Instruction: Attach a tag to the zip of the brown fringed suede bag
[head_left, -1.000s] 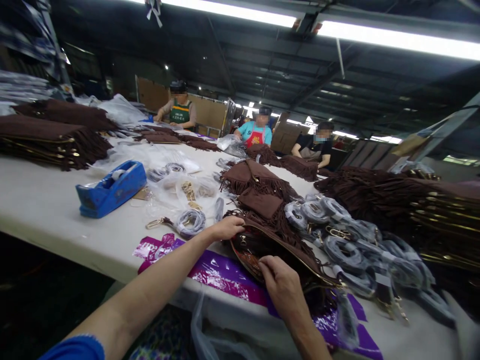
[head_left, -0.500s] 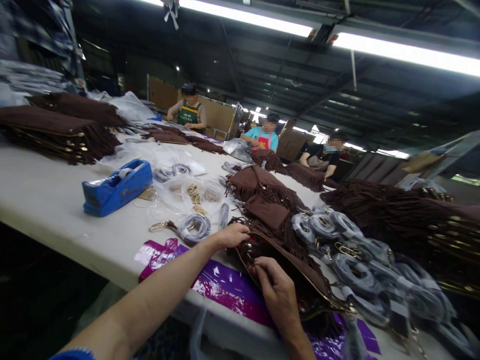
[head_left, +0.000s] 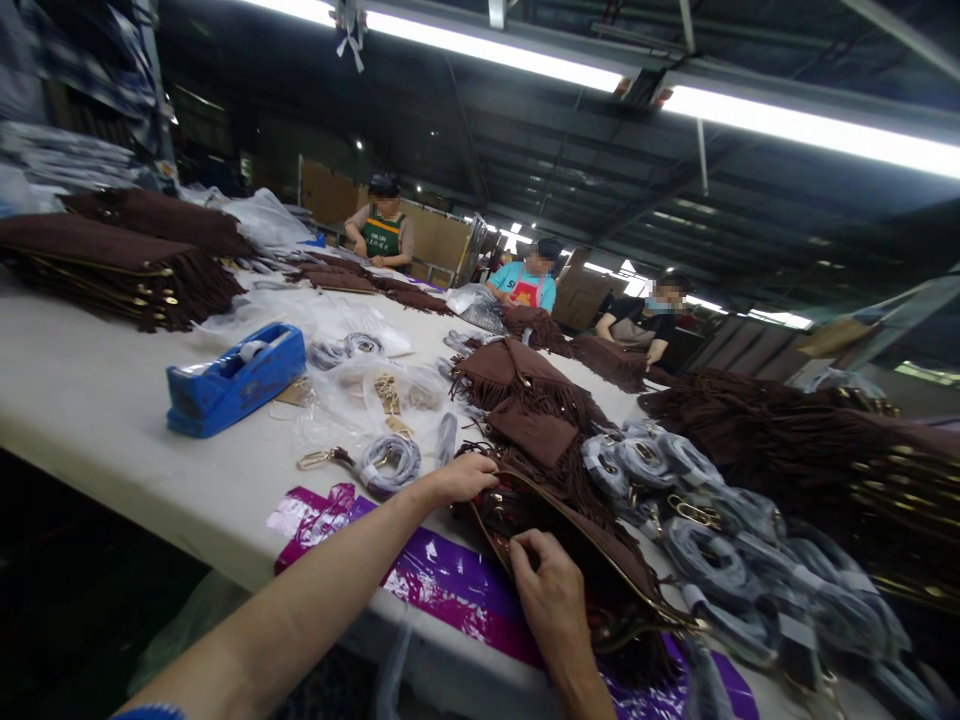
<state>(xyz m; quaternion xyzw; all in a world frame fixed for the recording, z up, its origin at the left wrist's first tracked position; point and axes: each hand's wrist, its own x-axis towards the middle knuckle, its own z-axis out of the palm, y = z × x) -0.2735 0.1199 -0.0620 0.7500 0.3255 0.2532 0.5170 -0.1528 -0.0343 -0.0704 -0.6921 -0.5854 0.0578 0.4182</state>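
Observation:
A brown fringed bag (head_left: 581, 545) lies open at the near table edge, on purple plastic sheets (head_left: 450, 575). My left hand (head_left: 463, 476) grips the bag's left end at the zip, fingers curled. My right hand (head_left: 551, 590) pinches the near lip of the bag's opening, fingers closed on it. Beside the left hand lies a coiled grey wrapped strap (head_left: 390, 458) with a gold clasp.
A blue tape dispenser (head_left: 236, 377) sits left on the white table (head_left: 97, 400). Stacks of brown fringed bags (head_left: 112, 265) lie at far left and right (head_left: 817, 450). Several wrapped straps (head_left: 720, 540) pile at right. Three other people work at the far end.
The view has shifted slightly. My right hand has slid a little leftward and inward along the bag's opening; my left hand stays on the bag's end.

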